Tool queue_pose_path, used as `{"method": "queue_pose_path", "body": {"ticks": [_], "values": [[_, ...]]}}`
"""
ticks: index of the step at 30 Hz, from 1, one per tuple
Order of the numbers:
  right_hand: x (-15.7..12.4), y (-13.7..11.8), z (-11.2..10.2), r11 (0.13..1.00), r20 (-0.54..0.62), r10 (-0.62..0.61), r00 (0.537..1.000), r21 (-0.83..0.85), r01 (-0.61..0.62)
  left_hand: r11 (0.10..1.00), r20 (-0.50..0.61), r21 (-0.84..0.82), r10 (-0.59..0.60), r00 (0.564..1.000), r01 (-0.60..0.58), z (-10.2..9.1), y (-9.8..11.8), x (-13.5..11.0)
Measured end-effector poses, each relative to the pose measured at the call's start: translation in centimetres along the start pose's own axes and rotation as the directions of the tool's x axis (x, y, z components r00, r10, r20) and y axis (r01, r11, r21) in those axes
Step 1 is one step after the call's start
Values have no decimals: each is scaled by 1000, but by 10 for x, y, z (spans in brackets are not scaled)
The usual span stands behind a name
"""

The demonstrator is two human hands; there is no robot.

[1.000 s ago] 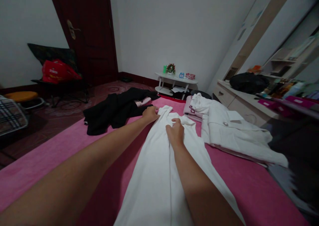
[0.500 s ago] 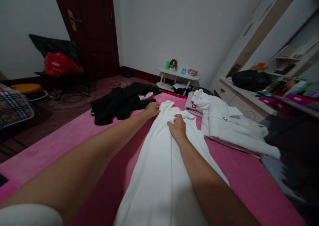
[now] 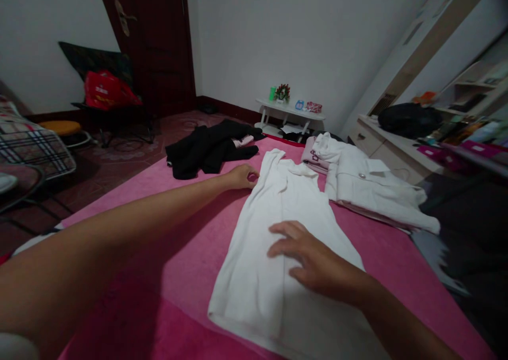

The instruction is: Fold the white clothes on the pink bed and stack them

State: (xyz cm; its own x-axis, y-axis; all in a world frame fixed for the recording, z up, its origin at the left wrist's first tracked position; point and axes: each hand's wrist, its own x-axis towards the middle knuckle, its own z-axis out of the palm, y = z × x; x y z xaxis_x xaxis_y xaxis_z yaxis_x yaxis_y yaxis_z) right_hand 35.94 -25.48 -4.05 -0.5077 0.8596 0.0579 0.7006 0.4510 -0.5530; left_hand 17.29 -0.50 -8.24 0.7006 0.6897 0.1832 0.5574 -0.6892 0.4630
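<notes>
A white garment (image 3: pixel 278 227) lies spread flat on the pink bed cover (image 3: pixel 178 254), collar end away from me. My left hand (image 3: pixel 243 176) reaches far out and pinches the garment's left edge near the shoulder. My right hand (image 3: pixel 313 262) rests palm down on the middle of the garment with its fingers spread and holds nothing.
A white jacket (image 3: pixel 373 190) lies on the bed to the right, over a pink folded item (image 3: pixel 307 156). Black clothes (image 3: pixel 210 148) hang off the far left edge. Beyond stand a small white table (image 3: pixel 291 117), a dresser (image 3: pixel 392 151), a dark door (image 3: pixel 154 42) and a chair with a red bag (image 3: pixel 109 90).
My right hand has slid back from the collar to the garment's middle and spread flat. The left hand stays at the left shoulder edge. The view has shifted, showing more of the garment's hem.
</notes>
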Motion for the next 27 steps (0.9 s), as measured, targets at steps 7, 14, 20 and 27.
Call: {"method": "queue_pose_path", "body": {"ticks": [7,14,20,27], "values": [[-31,-26,20,997,14,-34,999,-71,34,999,-28,20,26,999,-25,-2,7,-2],[-27,-30,24,988,-46,-153,987,10,154,989,-117,59,-127,985,135,6,15,2],[-37,-23,28,983,-248,-150,957,64,171,956,-108,22,-289,951,292,11,23,7],[-48,6,41,937,-392,-179,902,213,278,930,-67,0,-367,928,368,-4,6,15]]}}
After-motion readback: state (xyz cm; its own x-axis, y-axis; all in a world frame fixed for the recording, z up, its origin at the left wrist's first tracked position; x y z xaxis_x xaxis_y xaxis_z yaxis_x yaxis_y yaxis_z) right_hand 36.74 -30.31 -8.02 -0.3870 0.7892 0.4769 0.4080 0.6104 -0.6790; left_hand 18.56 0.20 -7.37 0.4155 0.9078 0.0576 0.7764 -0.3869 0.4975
